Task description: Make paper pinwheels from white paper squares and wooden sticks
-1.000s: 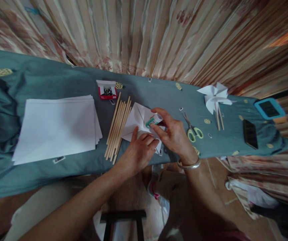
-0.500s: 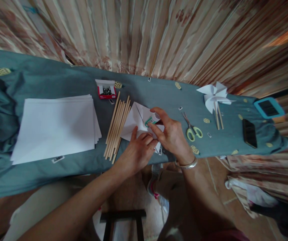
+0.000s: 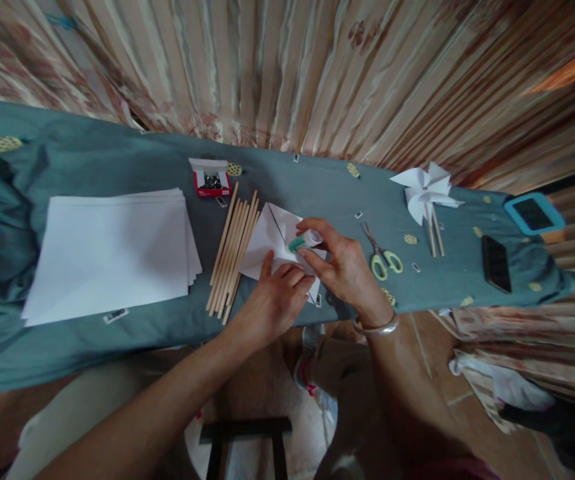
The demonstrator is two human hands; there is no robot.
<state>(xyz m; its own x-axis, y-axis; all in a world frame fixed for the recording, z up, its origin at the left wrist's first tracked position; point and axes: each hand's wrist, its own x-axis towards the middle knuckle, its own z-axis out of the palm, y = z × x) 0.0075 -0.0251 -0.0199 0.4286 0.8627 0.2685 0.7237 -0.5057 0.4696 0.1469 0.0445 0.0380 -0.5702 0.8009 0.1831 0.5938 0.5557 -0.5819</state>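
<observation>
Right hand (image 3: 342, 263): grip closed around a tube (image 3: 297, 244), slanted over the paper (image 3: 260, 250); its green label is too blurred to read. Left hand (image 3: 280, 297): grip released, fingers laid on the paper, which lies on the bench (image 3: 137, 157) beside the rods (image 3: 231, 250). Red box (image 3: 212, 183), behind: pale lettering, illegible.

paper square (image 3: 259, 248): white, dark diagonal lines (partly covered) | glue stick (image 3: 298, 243): green-and-white, tilted over square's middle
</observation>
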